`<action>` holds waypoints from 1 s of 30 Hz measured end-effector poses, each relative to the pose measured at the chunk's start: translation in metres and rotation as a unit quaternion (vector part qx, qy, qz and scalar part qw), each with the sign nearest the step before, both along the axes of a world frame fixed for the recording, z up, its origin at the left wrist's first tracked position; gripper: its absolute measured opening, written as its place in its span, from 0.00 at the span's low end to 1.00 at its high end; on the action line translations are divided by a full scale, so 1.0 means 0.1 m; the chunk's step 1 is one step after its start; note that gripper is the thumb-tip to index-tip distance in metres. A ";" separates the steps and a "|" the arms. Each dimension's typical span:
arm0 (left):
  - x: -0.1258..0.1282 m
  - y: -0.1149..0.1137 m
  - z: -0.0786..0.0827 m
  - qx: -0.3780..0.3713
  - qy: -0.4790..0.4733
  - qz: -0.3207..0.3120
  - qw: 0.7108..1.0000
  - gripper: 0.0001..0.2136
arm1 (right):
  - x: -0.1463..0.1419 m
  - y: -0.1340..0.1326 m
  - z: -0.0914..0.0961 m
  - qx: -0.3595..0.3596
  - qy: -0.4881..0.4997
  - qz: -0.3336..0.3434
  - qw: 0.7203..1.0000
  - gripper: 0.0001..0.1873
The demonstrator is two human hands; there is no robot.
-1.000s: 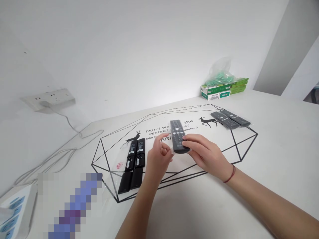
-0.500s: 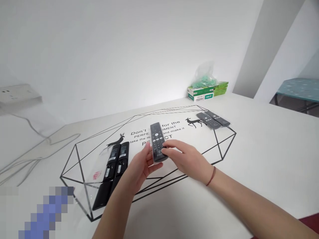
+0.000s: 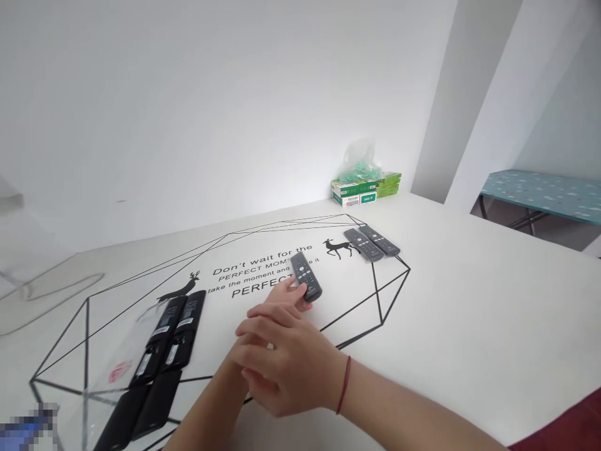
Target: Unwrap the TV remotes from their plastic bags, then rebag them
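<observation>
My left hand grips a black remote control by its near end, thumb on top. It is in clear plastic wrap, buttons facing up, over the printed lettering. My right hand crosses over my left wrist, palm down, its loosely bent fingers apart and pointing left; I see nothing in it. Whether it touches the wrist cannot be made out. To the left lie two black remotes, back side up with open battery bays, and their detached battery covers nearer me.
Two wrapped remotes lie face up at the right. Green and white boxes with a clear bag on top stand against the wall. A clear plastic sheet lies at the left, and a pale cable behind it.
My right hand has left the remote control and moved left across my left wrist. My left hand holds the remote farther forward. The view has turned to the right.
</observation>
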State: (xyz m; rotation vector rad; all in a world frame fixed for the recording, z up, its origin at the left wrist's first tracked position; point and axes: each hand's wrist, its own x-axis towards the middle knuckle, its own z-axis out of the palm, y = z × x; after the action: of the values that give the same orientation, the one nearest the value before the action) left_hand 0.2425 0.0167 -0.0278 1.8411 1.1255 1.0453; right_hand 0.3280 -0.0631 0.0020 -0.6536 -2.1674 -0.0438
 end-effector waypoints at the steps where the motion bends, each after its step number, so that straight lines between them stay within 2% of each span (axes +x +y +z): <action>1: 0.18 0.09 -0.02 -0.092 -0.026 -0.014 0.995 0.15 | 0.01 0.02 0.00 0.001 0.008 -0.005 1.000 0.07; 3: 0.56 0.26 -0.07 -0.114 -0.035 -0.015 0.993 0.20 | 0.03 0.06 -0.01 0.002 0.021 -0.017 1.000 0.07; 7: 1.19 0.50 -0.16 0.008 0.071 0.055 0.996 0.13 | 0.05 0.12 -0.02 -0.007 0.028 -0.032 0.999 0.07; 9: 1.39 0.55 -0.18 0.037 0.092 0.070 0.993 0.11 | 0.06 0.14 -0.01 -0.015 0.029 -0.036 0.999 0.08; 12: 1.53 0.59 -0.19 0.089 0.160 0.088 0.979 0.10 | 0.06 0.14 0.00 -0.026 0.034 -0.038 0.998 0.08; 16: 1.47 0.63 -0.23 0.168 0.280 0.076 0.942 0.13 | 0.06 0.13 0.02 -0.037 0.022 -0.021 0.999 0.07; 22: 1.29 0.59 -0.30 0.174 0.269 0.043 0.946 0.16 | 0.05 0.15 -0.02 -0.035 0.013 -0.010 0.999 0.07; 26: 1.07 0.38 -0.30 0.213 0.256 -0.015 0.943 0.15 | 0.05 0.16 -0.03 -0.057 -0.015 -0.020 0.998 0.05; 28: 0.87 0.21 -0.32 0.218 0.254 -0.040 0.942 0.14 | 0.05 0.15 -0.03 -0.073 -0.033 -0.021 0.997 0.05; 30: 0.62 0.01 -0.37 0.201 0.243 -0.033 0.948 0.13 | 0.06 0.13 -0.03 -0.084 -0.053 -0.017 0.995 0.05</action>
State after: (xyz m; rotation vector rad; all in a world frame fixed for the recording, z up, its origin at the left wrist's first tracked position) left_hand 0.3048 0.0181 -0.0651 2.5447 1.1710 0.8449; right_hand 0.3342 -0.0505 -0.0006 -0.8007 -2.2790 0.0888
